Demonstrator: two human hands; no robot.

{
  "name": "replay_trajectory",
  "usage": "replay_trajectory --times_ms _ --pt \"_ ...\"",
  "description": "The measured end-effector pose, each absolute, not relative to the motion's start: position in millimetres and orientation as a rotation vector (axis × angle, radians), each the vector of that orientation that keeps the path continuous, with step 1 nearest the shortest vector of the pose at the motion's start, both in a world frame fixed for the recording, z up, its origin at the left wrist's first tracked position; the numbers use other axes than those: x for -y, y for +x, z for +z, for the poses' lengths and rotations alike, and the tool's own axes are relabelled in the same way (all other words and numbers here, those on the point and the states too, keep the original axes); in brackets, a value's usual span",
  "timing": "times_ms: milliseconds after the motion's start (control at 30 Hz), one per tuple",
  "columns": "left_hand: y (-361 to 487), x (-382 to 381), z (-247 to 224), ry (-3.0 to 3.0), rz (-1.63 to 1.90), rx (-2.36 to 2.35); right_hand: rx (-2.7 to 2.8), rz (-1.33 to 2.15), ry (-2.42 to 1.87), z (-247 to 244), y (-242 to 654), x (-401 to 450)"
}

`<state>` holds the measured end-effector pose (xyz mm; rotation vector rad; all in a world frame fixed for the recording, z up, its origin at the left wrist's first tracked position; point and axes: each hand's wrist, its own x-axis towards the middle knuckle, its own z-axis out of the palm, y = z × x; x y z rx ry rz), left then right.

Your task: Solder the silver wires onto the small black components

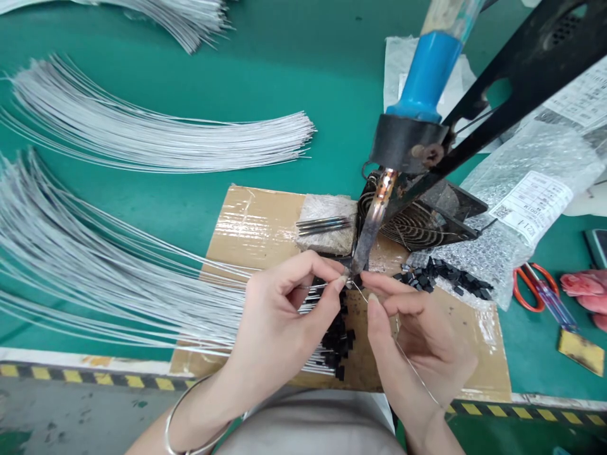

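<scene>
At frame centre, the left hand (284, 316) pinches a small piece (349, 283) and the right hand (422, 335) grips thin wire (361, 293) by the iron tip (364, 248), apparently soldering, which calls for steady feeding next.

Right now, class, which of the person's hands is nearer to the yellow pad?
Right. The right hand is left of the yellow pad, apart from it; the left hand is farther left, with the right hand between.

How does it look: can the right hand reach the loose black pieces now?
Probably yes: the right hand is close to the black pieces, nothing visible stands between, though the thin wire it holds may need putting down.
</scene>
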<state>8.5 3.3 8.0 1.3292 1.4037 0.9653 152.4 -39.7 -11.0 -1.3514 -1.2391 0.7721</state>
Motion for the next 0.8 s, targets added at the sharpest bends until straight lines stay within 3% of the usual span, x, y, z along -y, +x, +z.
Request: replay_trajectory --times_ms 800 --pt "7.8 -3.9 7.3 1.351 0.976 -1.390 1.272 0.740 -1.387 -12.5 151.9 39.6"
